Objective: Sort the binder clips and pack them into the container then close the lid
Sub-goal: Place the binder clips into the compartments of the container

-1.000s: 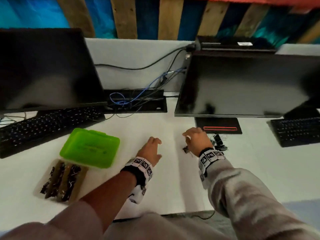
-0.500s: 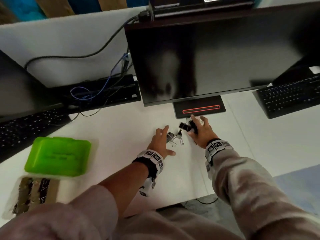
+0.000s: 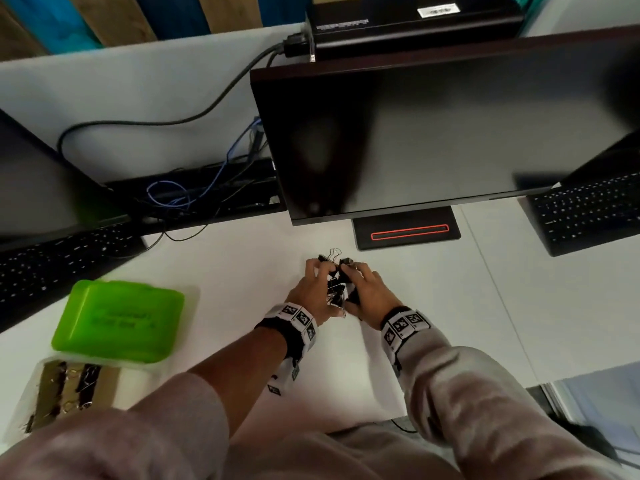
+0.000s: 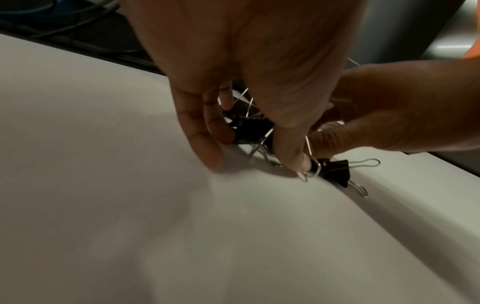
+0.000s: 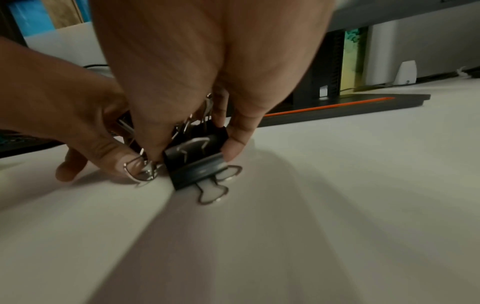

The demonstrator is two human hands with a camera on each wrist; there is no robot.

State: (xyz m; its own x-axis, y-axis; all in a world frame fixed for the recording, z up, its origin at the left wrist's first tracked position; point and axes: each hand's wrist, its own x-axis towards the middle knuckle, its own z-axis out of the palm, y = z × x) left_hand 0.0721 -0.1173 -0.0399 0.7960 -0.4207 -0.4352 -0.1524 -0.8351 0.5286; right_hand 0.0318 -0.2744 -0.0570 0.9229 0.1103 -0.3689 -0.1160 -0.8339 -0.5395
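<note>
**A:** Two hands now cup one heap. The left hand (image 3: 313, 292) has its fingers (image 4: 207, 142) curled round the black binder clips (image 3: 337, 289) from the nine o'clock side, thumb tip on a wire handle; the right hand (image 3: 367, 294) curls in from three o'clock, pinching a larger clip (image 5: 197, 162) that rests on the desk (image 3: 242, 271).

**B:** And a moment ago?

**A:** Half a second back the hands lay apart with the clips loose between them, the left fingers spread flat. A second back the left hand touched nothing. So the scatter has been raked together into one bunch.

**B:** What does that mean for the packing?

**A:** I'd judge the gathering is about done and the carry comes next. The container (image 3: 31, 393) sits well away at eight o'clock from the hands, some clips already in its rows, with its green lid (image 3: 119, 318) off, lying just beyond it at the twelve o'clock edge.

**B:** Anything left outside the grip?

**A:** A few wire loops (image 3: 334, 252) poke out at twelve o'clock, toward the monitor stand (image 3: 405, 233). Whether those clips are held, I cannot tell.
</note>
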